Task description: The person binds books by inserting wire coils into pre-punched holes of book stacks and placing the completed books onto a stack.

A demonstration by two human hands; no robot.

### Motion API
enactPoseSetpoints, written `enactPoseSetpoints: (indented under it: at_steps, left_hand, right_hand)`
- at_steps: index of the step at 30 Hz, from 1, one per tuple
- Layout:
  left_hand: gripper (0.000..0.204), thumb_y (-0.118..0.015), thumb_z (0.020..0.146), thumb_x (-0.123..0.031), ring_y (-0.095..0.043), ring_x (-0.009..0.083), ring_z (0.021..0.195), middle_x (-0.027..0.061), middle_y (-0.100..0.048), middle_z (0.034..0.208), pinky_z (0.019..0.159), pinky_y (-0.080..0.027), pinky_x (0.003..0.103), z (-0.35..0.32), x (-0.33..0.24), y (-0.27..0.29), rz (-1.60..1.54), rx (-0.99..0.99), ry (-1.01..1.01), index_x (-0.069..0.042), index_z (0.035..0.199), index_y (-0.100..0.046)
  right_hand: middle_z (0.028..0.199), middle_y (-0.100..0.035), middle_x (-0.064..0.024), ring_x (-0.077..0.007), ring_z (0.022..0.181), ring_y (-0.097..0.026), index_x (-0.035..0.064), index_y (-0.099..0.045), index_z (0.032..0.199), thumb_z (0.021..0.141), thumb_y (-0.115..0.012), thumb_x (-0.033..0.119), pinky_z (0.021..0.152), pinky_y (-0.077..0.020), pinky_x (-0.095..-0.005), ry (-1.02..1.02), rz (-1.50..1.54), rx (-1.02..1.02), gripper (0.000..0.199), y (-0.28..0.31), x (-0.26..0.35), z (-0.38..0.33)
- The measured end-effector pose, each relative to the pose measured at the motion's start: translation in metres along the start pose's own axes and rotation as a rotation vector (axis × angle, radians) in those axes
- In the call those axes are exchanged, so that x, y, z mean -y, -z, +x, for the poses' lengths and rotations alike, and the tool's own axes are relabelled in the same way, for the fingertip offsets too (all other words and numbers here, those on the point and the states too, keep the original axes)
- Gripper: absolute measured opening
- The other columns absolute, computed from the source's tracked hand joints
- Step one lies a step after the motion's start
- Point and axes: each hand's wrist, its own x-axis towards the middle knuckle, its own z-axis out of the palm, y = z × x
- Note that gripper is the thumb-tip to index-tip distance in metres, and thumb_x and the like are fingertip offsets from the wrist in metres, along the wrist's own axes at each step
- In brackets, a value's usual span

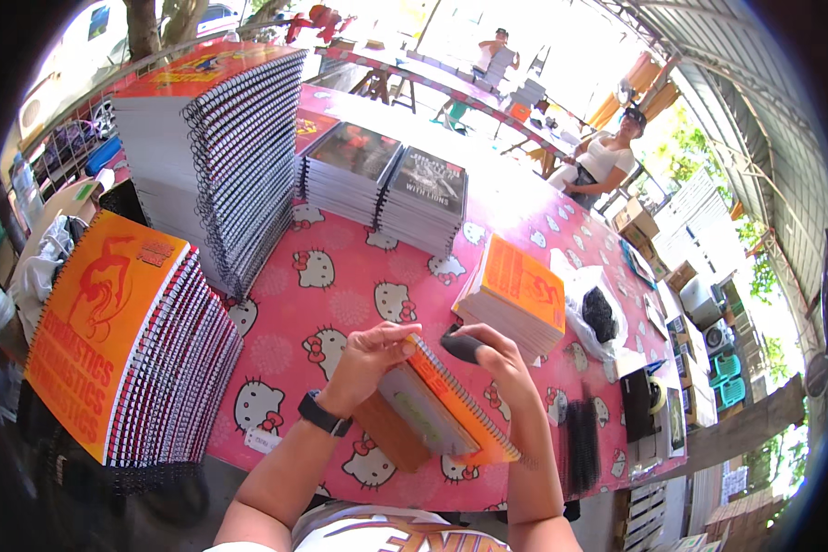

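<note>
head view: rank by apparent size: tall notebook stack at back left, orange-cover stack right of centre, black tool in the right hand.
1. tall notebook stack
2. orange-cover stack, clearly smaller
3. black tool, gripped by the right hand, smallest though nearest the camera

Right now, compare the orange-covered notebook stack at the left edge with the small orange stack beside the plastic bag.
The left stack is tall and leans sideways; the small stack is low and lies flat. The left stack's spiral bindings show along its side; the small stack shows plain page edges. Both have orange covers and rest on the pink table.
</note>
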Motion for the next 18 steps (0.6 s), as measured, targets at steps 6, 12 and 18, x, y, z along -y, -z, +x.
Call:
enactPoseSetpoints:
  at_steps: [6, 12, 18]
  left_hand:
    - [0.025, -0.061, 0.084, -0.002, -0.055, 0.0061, 0.084, -0.0040, -0.058, 0.091, 0.077, -0.047, 0.020, 0.003, 0.001, -0.010, -0.037, 0.035, -0.036, -0.003, 0.109, -0.064]
    - [0.020, -0.063, 0.081, -0.001, -0.058, 0.0106, 0.086, 0.0037, -0.062, 0.093, 0.075, -0.047, 0.024, -0.009, -0.034, -0.044, 0.565, 0.112, -0.248, -0.002, 0.101, -0.067]
    - [0.017, -0.068, 0.074, 0.001, -0.062, 0.0170, 0.079, 0.0068, -0.064, 0.085, 0.067, -0.050, 0.027, -0.032, -0.052, -0.111, 0.679, 0.245, -0.614, -0.003, 0.090, -0.068]
  right_hand:
    - [0.100, -0.061, -0.0084, -0.0191, 0.093, -0.055, 0.0043, -0.058, 0.107, 0.079, -0.065, 0.046, 0.085, -0.0416, -0.0321, 0.007, -0.444, -0.128, 0.051, 0.011, -0.051, -0.001]
    - [0.104, -0.062, -0.0113, -0.0206, 0.094, -0.058, 0.0060, -0.059, 0.106, 0.072, -0.076, 0.025, 0.079, -0.0465, -0.0316, 0.073, -0.232, -0.275, 0.042, 0.012, 0.019, -0.038]
    - [0.086, -0.058, -0.0078, -0.0141, 0.074, -0.057, 0.0027, -0.059, 0.095, 0.072, -0.076, 0.019, 0.065, -0.0458, -0.0259, 0.265, -0.344, -0.376, 0.033, -0.022, 0.066, -0.079]
